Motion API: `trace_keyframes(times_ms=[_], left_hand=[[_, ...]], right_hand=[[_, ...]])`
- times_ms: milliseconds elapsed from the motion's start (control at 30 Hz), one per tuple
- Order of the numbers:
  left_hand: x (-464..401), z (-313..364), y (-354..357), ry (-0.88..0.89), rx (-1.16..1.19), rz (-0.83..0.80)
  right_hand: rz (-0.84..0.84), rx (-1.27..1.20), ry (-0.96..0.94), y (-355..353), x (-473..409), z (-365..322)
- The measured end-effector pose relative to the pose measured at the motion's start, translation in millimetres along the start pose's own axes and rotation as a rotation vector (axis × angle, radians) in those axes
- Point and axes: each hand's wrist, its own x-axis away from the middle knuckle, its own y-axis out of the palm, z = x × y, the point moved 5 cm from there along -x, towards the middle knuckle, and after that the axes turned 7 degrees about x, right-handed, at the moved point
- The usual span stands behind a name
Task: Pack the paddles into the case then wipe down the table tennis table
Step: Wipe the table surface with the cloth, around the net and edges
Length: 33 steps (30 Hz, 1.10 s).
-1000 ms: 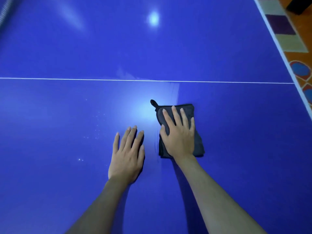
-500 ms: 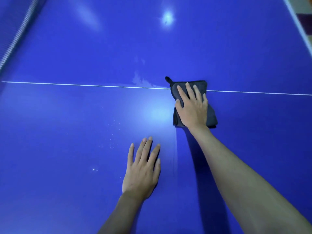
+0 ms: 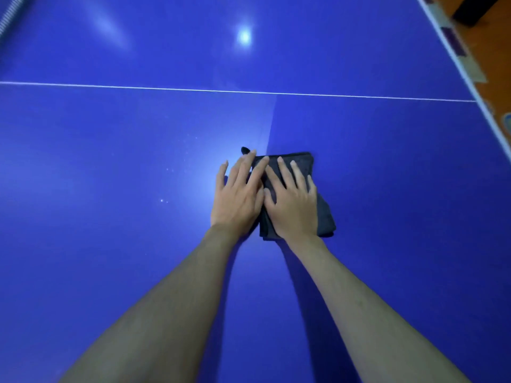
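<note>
Two hands [image 3: 265, 197], one cloth [image 3: 322, 214], one table [image 3: 110, 244]

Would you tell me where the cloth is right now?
In the head view, the cloth lies flat on the table, right of centre, on the near side of the white line, under the right hand and the left hand's fingers.

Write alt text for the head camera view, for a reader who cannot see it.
Two bare hands press flat on a folded dark grey cloth lying on a glossy blue table tennis table: the right hand wholly on it, the left hand over its left edge. A thin white line crosses the table beyond them.
</note>
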Motion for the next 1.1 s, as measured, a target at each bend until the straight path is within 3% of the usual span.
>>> trace_keyframes(times_ms=[133, 367, 667, 1100], left_hand=[[26, -17, -24, -0.051, 0.073, 0.134], [58, -78, -42, -0.145, -0.044, 0.079], [55, -86, -37, -0.238, -0.006, -0.016], [53, -91, -26, -0.207, -0.144, -0.103]], right_hand=[[-0.029, 0.030, 0.032, -8, 76, -23], [-0.064, 0.038, 0.040, -17, 126, -42], [-0.031, 0.034, 0.077, 1, -3, -35], [-0.006, 0.013, 0.014, 36, -200, -45]])
